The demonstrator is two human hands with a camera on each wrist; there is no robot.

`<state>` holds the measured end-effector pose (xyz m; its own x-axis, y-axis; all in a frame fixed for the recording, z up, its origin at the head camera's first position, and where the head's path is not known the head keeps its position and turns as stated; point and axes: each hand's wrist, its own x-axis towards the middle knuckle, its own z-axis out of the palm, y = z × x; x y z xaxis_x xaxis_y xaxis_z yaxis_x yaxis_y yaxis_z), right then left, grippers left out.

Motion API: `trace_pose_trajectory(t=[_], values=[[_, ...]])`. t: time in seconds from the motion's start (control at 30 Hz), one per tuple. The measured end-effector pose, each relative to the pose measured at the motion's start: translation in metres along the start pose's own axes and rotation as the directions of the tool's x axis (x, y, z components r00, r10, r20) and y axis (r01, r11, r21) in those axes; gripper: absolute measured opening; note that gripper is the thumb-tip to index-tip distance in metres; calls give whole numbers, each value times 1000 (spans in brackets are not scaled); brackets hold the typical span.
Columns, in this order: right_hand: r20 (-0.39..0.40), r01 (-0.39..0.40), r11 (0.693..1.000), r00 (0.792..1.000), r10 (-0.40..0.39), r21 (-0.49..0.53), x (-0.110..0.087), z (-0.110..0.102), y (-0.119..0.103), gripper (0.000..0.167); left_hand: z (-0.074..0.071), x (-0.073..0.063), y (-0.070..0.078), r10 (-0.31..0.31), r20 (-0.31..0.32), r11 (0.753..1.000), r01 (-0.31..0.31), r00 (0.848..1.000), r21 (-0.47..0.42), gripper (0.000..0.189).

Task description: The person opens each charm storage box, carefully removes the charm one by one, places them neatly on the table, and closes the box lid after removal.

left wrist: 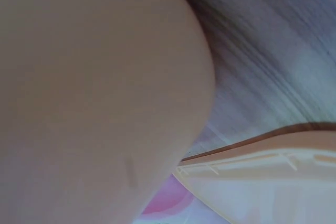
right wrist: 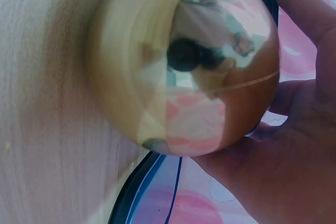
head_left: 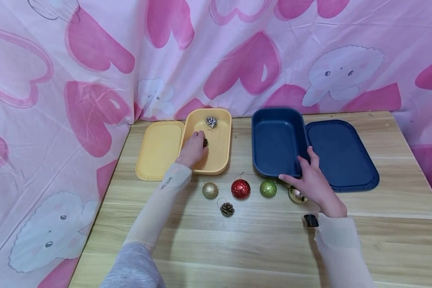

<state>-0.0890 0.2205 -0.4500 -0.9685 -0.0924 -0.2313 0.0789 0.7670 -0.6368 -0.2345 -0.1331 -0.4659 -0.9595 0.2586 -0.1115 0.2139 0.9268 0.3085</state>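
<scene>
In the head view my left hand [head_left: 194, 149] reaches into the yellow box [head_left: 224, 160]. It holds a small dark pine cone [head_left: 205, 142], mostly hidden by the fingers. Farther back in that box lies a frosted pine cone [head_left: 211, 122]. My right hand [head_left: 315, 186] is spread at the near right corner of the dark blue box [head_left: 275, 144], thumb and fingers by its rim; whether they touch it I cannot tell. Beneath that hand sits a shiny gold ball [head_left: 296, 195], which looms large in the right wrist view. The left wrist view shows mostly blurred skin or sleeve.
A yellow lid [head_left: 160, 150] lies left of the yellow box, a blue lid [head_left: 342, 154] right of the blue one. In front stand a glittery gold ball [head_left: 210, 191], a red ball [head_left: 241, 189], a green ball [head_left: 268, 188] and a brown pine cone [head_left: 227, 209]. A pink curtain [head_left: 237, 60] hangs behind.
</scene>
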Motion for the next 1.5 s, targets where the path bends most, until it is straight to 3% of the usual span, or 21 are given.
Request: trace_pose_trajectory(t=[0.47,0.83,1.27,1.5], values=[[3,-2,1000,1000,2,-1,1,0,0,101,2,-1,-1,-17,1,1000,17,1000,-24,31],[4,-5,1000,1000,5,4,0,0,0,101,3,-1,-2,-32,48,998,34,998,-44,40],[2,-5,1000,1000,5,-9,1,1,1,102,0,-1,-2,-17,24,999,18,1000,-28,36],[7,-5,1000,1000,5,-6,1,0,0,101,-1,-1,-1,-44,70,996,49,997,-69,41]])
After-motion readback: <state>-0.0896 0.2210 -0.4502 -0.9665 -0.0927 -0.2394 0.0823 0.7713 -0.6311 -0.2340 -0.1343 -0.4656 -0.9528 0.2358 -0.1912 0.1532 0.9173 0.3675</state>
